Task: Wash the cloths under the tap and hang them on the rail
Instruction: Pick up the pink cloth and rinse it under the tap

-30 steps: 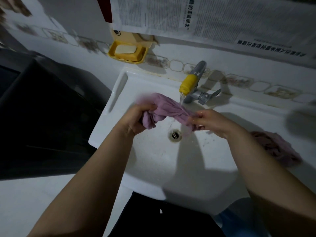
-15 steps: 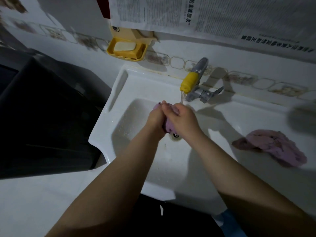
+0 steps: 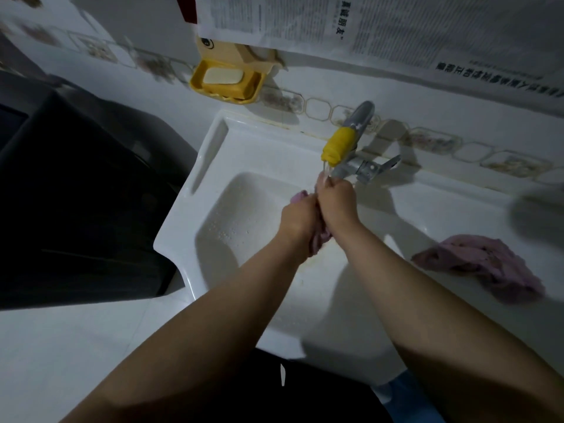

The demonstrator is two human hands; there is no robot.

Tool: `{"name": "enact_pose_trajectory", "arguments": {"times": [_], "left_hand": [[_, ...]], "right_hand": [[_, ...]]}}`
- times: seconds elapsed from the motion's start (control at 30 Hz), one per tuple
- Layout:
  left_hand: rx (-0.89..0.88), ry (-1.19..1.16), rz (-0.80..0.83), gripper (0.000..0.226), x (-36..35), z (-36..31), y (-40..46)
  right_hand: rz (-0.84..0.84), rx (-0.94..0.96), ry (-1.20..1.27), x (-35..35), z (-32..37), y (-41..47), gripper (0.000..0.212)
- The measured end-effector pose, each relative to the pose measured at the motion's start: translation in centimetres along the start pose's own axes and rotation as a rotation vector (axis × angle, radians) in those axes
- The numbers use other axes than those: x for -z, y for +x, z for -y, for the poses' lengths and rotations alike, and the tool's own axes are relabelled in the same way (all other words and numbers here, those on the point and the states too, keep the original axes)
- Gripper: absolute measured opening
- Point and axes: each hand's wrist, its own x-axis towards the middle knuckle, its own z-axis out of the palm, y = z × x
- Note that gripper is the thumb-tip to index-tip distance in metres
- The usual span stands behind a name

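A pink cloth [image 3: 317, 239] is bunched tight between my two hands over the white sink [image 3: 189, 239], with only its ends showing. My left hand [image 3: 297, 216] grips it from the left and my right hand [image 3: 337, 201] grips it from the right, knuckles pressed together. Water runs from the tap [image 3: 341, 145] with a yellow spout straight onto my right hand's fingers. A second pink cloth [image 3: 482, 264] lies crumpled on the sink's right ledge. No rail is in view.
A yellow soap dish [image 3: 227, 79] with a white bar hangs on the tiled wall behind the sink. Newspaper sheets [image 3: 396, 29] cover the wall above. A dark appliance [image 3: 76, 193] stands close against the sink's left side.
My hands came together from holding the cloth stretched apart, then rose slightly toward the spout. The cloth is now squeezed into a tight wad between them.
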Motion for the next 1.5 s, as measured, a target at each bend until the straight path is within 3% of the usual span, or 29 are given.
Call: {"name": "enact_pose_trajectory", "arguments": {"times": [0.07,0.13,0.2,0.23,0.3,0.37,0.43,0.53,0.6,0.67,0.77,0.87,1.0,1.07,1.13,1.23,1.37,1.5], "left_hand": [[-0.090,0.232,-0.085,0.022,0.7,-1.3,1.3],[-0.069,0.499,-0.061,0.033,1.3,-2.4,2.1],[0.048,0.086,0.059,0.036,2.1,-2.3,1.8],[0.030,0.027,0.189,0.032,2.0,-2.4,1.0],[-0.007,0.022,0.285,0.029,2.1,-2.4,0.1],[-0.017,0.146,0.265,0.032,3.1,-2.7,0.1],[-0.011,0.179,0.278,0.034,5.1,-2.8,0.9],[-0.037,0.134,0.247,0.025,7.6,-2.4,1.8],[-0.006,-0.019,0.219,0.022,8.3,-2.9,1.8],[0.029,-0.174,0.263,0.018,8.8,-3.6,2.0],[0.052,-0.283,0.319,0.028,8.8,-4.4,1.8],[0.071,-0.318,0.360,0.034,7.9,-4.5,1.2],[0.104,-0.332,0.278,0.043,6.9,-3.6,1.5],[0.082,-0.280,0.197,0.049,5.6,-3.3,1.8],[0.038,-0.256,0.110,0.046,4.3,-2.9,2.0],[-0.025,-0.100,0.026,0.024,1.9,-2.5,1.5],[-0.101,0.077,0.036,0.017,-0.2,-2.7,1.1],[-0.116,0.126,-0.036,0.019,0.6,-4.0,2.5]], "right_hand": [[0.034,0.069,-0.049,-1.0,-0.2,-1.5,0.045],[0.041,0.127,-0.111,-1.6,0.2,-3.4,0.046],[0.006,0.137,-0.143,-1.3,0.3,-2.8,0.046],[0.001,0.114,-0.140,-1.0,0.0,-1.7,0.045],[0.072,0.018,-0.037,-0.1,-0.8,0.9,0.041],[0.159,-0.106,0.095,0.9,-1.7,2.4,0.039],[0.221,-0.225,0.316,2.0,-2.2,2.9,0.051],[0.416,-0.340,0.668,3.7,-3.2,2.6,0.051],[0.578,-0.289,0.655,4.8,-3.6,1.7,0.035],[0.634,-0.208,0.556,5.3,-3.8,1.1,0.020],[0.554,-0.196,0.489,5.7,-3.9,0.9,0.018],[0.471,-0.246,0.654,5.0,-4.3,1.2,0.019],[0.196,-0.267,0.890,3.8,-3.1,1.2,0.028],[0.079,-0.165,0.727,3.0,-1.6,-0.2,0.027],[0.064,0.008,0.363,1.6,-0.2,-2.2,0.040],[0.097,0.133,-0.003,0.4,0.6,-2.3,0.054],[0.025,0.000,0.122,1.4,1.1,0.5,0.042],[0.040,0.091,0.083,-0.1,1.0,-1.9,0.045]]}}
